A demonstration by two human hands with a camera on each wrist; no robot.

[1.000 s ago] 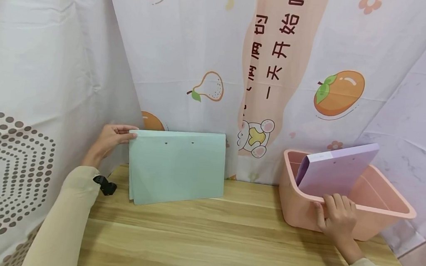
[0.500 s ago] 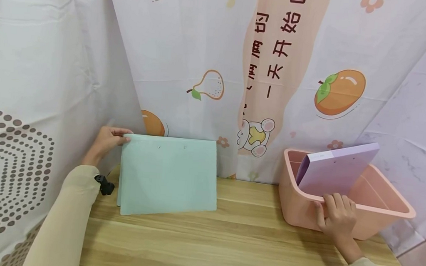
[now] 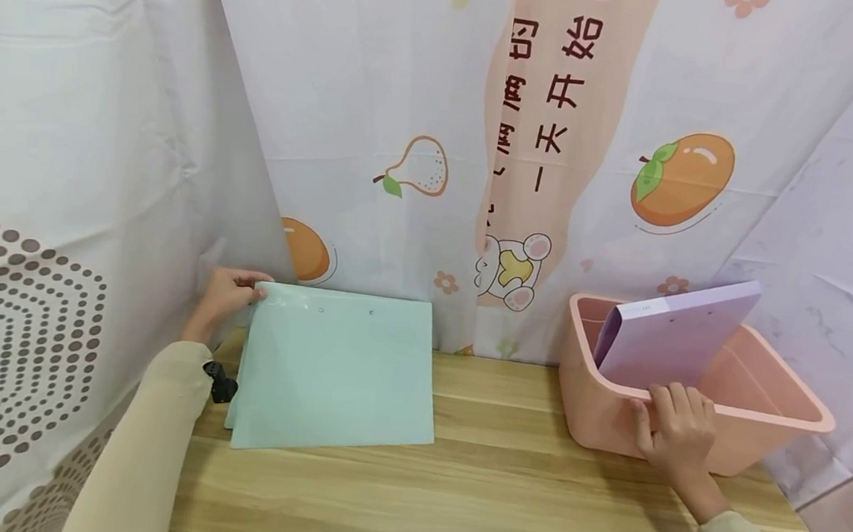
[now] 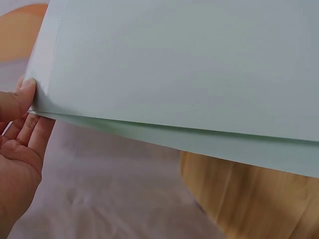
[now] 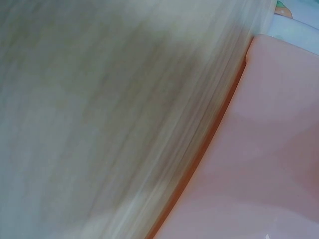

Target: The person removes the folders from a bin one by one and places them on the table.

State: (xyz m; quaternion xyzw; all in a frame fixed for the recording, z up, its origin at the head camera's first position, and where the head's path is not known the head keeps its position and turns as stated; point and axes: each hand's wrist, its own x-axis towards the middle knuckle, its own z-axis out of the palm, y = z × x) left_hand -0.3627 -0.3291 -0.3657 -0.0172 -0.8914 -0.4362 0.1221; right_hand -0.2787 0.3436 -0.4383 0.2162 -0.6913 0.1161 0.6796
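My left hand [image 3: 232,294] pinches the upper left corner of a light green file folder [image 3: 338,376] between thumb and fingers. In the left wrist view the thumb lies on the front of the folder [image 4: 164,59] and the fingers are behind it; its two covers part slightly along the edge. On the right, my right hand [image 3: 677,432] grips the near rim of a pink plastic bin [image 3: 603,413], fingers over the rim and thumb outside. A purple file folder [image 3: 672,335] leans inside the bin, its spine up. The right wrist view shows only the bin's wall [image 5: 259,139] and table.
A wood-grain table [image 3: 468,503] lies under everything. Behind it hangs a white curtain [image 3: 382,70] with fruit prints and writing. Another cloth with brown dots [image 3: 26,293] closes off the left side, and a marbled cloth [image 3: 835,331] the right.
My left hand has brought the green folder lower and nearer, a little to the left. The right hand stays on the bin's rim, and the purple folder has not moved.
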